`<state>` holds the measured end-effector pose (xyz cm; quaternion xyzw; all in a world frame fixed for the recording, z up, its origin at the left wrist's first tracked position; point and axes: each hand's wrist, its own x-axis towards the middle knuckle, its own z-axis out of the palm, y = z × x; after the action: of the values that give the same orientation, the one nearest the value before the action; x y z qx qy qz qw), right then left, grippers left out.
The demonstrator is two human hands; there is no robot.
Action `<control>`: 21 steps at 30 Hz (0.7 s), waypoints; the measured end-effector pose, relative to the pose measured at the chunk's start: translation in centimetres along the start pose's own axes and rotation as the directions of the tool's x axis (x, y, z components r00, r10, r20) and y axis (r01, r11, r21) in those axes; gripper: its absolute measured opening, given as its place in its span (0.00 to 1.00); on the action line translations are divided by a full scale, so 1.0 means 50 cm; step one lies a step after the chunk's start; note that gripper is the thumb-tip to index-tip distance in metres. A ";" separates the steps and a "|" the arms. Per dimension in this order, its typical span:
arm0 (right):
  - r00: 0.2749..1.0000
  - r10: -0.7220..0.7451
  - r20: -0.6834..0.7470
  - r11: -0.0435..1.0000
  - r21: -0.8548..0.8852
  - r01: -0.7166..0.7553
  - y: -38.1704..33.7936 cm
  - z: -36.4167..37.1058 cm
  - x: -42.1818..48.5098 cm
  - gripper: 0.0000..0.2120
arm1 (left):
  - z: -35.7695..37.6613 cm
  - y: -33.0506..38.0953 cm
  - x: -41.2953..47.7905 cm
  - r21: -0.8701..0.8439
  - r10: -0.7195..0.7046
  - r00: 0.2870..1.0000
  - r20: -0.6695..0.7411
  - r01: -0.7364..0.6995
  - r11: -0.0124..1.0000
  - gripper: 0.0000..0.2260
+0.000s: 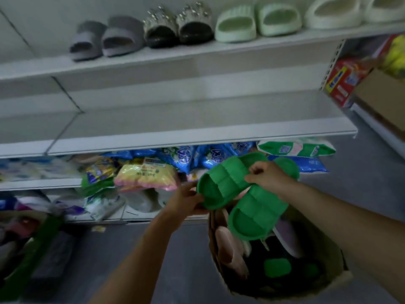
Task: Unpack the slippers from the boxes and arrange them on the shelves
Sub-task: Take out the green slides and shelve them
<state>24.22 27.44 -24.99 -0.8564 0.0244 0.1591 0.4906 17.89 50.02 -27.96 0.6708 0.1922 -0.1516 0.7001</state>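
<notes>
Two green slippers are held above an open cardboard box. My left hand grips the toe end of the upper green slipper. My right hand pinches the straps where the two slippers meet, and the lower green slipper hangs down from it toward the box. Inside the box lie pink slippers, a pale purple one and more green ones. The top shelf carries grey slippers, black studded slippers, mint slippers and cream slippers.
The middle shelf is bare. Below it, blue, yellow and green packets fill the lower shelves. A red package and a brown carton sit at the right. Bags and a green strip lie on the floor at the left.
</notes>
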 end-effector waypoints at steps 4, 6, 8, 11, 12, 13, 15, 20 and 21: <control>0.989 -0.147 0.007 0.984 -0.098 0.147 -0.121 0.072 -0.014 0.07 | -0.110 0.031 -0.058 -0.103 0.004 1.000 -0.031 -0.007 0.995 0.21; 0.981 -0.195 0.012 0.973 -0.121 0.195 -0.183 0.121 -0.029 0.07 | -0.177 0.041 -0.090 -0.138 0.017 0.999 -0.034 -0.021 0.990 0.21; 0.977 -0.211 0.008 0.966 -0.149 0.210 -0.244 0.177 -0.045 0.07 | -0.249 0.052 -0.121 -0.159 0.028 0.999 -0.034 -0.033 0.987 0.21; 0.969 -0.246 0.013 0.957 -0.157 0.245 -0.342 0.266 -0.078 0.06 | -0.366 0.070 -0.175 -0.193 0.057 0.998 -0.020 -0.060 0.979 0.21; 0.963 -0.269 0.013 0.952 -0.146 0.268 -0.383 0.308 -0.090 0.06 | -0.419 0.079 -0.198 -0.189 0.079 0.997 -0.016 -0.080 0.979 0.20; 0.958 -0.285 0.011 0.950 -0.133 0.284 -0.415 0.335 -0.099 0.06 | -0.453 0.086 -0.214 -0.192 0.094 0.996 -0.011 -0.094 0.977 0.20; 0.949 -0.316 0.019 0.940 -0.131 0.315 -0.475 0.378 -0.116 0.06 | -0.514 0.100 -0.242 -0.209 0.108 0.994 -0.022 -0.110 0.972 0.21; 0.903 -0.428 0.051 0.883 -0.188 0.429 -0.664 0.495 -0.138 0.06 | -0.686 0.170 -0.316 -0.245 0.223 0.974 -0.052 -0.229 0.942 0.18; 0.892 -0.449 0.056 0.870 -0.200 0.450 -0.701 0.512 -0.138 0.06 | -0.710 0.186 -0.324 -0.247 0.246 0.967 -0.068 -0.255 0.935 0.17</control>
<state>18.24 66.51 -5.77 -0.8845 -0.1941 0.0458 0.4218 5.69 85.20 -13.06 0.5974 0.1356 -0.0234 0.7901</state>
